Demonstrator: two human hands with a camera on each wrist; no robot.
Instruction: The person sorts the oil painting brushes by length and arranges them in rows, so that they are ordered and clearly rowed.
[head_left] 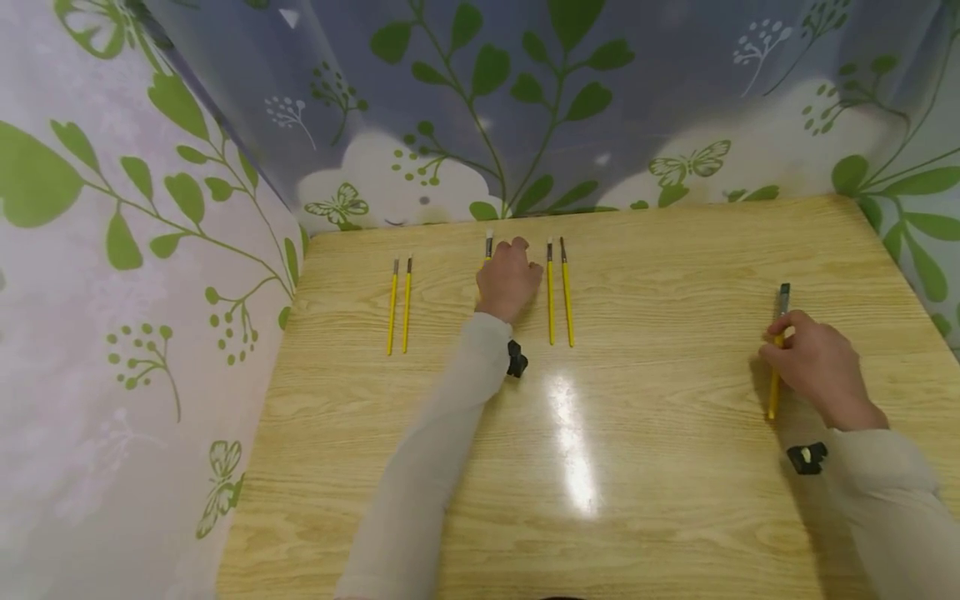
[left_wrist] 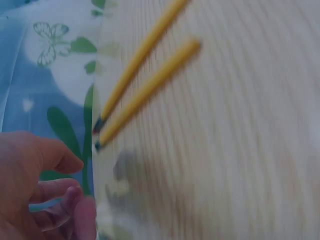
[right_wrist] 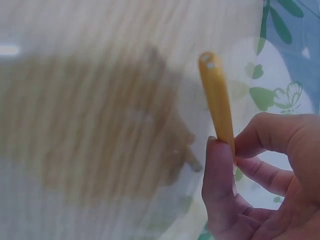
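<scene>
In the head view my right hand (head_left: 821, 367) pinches a yellow-handled paintbrush (head_left: 776, 387) between thumb and fingers near its ferrule. Its dark green bristles point away from me. The right wrist view shows the holed handle end rising above the fingertips. My left hand (head_left: 510, 282) is at the back of the table, over a pale-tipped paintbrush (head_left: 489, 242) whose handle it mostly hides. Its fingers look loosely bent in the left wrist view, with nothing visible between them. A paintbrush (head_left: 551, 304) and a dark-tipped paintbrush (head_left: 567, 304) lie just right of that hand.
Farther left, two thinner paintbrushes (head_left: 392, 312) lie side by side on the wood-grain table (head_left: 637, 450). Leaf-patterned cloth (head_left: 510, 108) hangs along the back edge and the left side. Small black cameras (head_left: 517, 358) sit by both wrists.
</scene>
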